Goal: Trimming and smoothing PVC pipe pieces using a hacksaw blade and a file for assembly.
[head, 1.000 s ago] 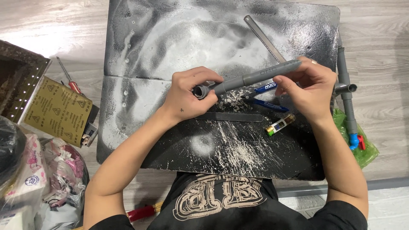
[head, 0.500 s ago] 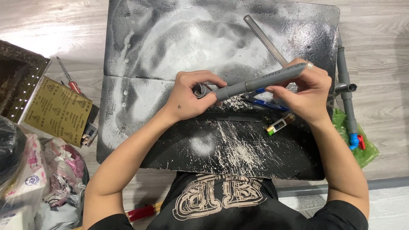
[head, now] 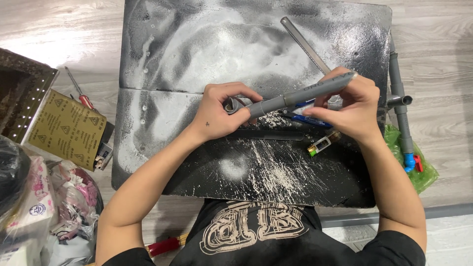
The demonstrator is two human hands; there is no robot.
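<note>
We hold a grey pipe [head: 300, 92] in both hands, up above a dusty black board [head: 207, 44]. Our left hand [head: 224, 111] has its grip closed around the left end of the pipe, where a grey elbow piece [head: 235, 106] sits on it. Our right hand [head: 352, 111] has its grip closed around the right part of the pipe, with the fingers wrapped over the top. The pipe tilts, with its right end higher in the picture than its left end.

Just under the pipe, a blue marker [head: 308, 119] lies on the board, partly hidden by our right hand. Near it, a small tube with a green end [head: 320, 146] lies by our right wrist. A flat dark strip [head: 276, 135] lies on the board below our hands. A thin grey metal bar [head: 304, 43] lies slanted on the upper part of the board. White dust and scratch marks cover the board.

To the right of the board, a set of joined grey pipes [head: 400, 106] lies on the wooden floor [head: 438, 59], with a blue and red valve [head: 412, 161] at its lower end, on a green plastic bag [head: 424, 170]. To the left of the board lie sheets of brown sandpaper [head: 66, 129] and a screwdriver with a red handle [head: 80, 93]. Plastic bags [head: 47, 216] lie in the lower left corner.
</note>
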